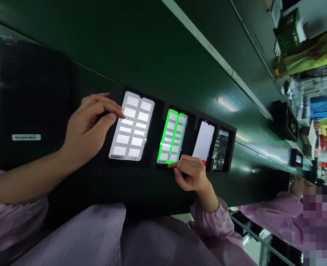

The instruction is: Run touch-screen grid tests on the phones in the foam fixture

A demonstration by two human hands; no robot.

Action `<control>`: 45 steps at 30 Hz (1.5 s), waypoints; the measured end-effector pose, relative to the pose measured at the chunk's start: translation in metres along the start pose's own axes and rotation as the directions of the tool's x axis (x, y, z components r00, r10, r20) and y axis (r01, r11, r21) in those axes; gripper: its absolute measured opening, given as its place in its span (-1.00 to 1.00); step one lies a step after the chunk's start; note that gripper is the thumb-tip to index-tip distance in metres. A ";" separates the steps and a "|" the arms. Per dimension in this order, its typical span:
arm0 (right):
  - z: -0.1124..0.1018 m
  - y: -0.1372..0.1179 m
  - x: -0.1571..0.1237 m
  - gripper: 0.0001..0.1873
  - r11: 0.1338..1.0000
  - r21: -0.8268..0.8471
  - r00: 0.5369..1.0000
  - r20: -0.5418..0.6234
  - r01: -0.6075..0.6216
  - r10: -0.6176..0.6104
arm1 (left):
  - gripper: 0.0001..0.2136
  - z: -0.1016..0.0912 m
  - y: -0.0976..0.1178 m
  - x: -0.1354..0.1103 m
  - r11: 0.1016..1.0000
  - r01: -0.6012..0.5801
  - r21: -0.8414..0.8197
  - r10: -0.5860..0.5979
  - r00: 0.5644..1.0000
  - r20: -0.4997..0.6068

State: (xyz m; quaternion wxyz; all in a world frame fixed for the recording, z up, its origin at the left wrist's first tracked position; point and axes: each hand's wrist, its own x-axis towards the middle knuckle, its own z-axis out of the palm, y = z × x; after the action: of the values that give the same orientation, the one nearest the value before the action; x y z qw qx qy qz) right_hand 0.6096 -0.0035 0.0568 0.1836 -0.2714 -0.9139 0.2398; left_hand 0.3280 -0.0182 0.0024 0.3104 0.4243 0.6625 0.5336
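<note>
Several phones lie face up in a dark tray. My left hand reaches over the left edge of the leftmost phone, whose bright screen shows white blocks on a grey grid. Its index fingertip is at the screen's edge, the thumb just beside it, and nothing is held. My right hand hovers at the lower end of the second phone, which has green bands over a similar grid. The right index finger stretches toward that phone's bottom edge while the other fingers curl; whether it touches is unclear.
Further right in the tray are a phone with a plain pale screen and a dark-screened phone. A black tray with a label lies left. Metal strips cross the green bench. A person in a pink sleeve sits at right.
</note>
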 end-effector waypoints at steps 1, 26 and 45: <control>0.001 0.000 0.001 -0.69 1.000 0.011 1.000 -0.001 0.000 0.000 | -0.81 0.000 0.000 0.000 1.000 0.004 0.004 -0.004 1.000 -0.003; 0.007 0.006 0.019 -0.75 0.903 -0.236 0.925 -0.218 -0.358 0.310 | -0.82 -0.001 -0.001 0.001 1.000 -0.013 -0.001 0.013 1.000 -0.009; 0.008 0.009 0.036 -0.75 0.906 -0.282 0.937 -0.245 -0.316 0.250 | -0.81 0.000 -0.002 0.001 1.000 -0.009 0.010 0.009 1.000 -0.014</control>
State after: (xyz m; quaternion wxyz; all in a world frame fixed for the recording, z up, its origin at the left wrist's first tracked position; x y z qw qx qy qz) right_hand 0.5811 0.0213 0.0523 0.1930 -0.4507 -0.8674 0.0850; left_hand 0.3273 -0.0171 0.0003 0.3012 0.4251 0.6656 0.5344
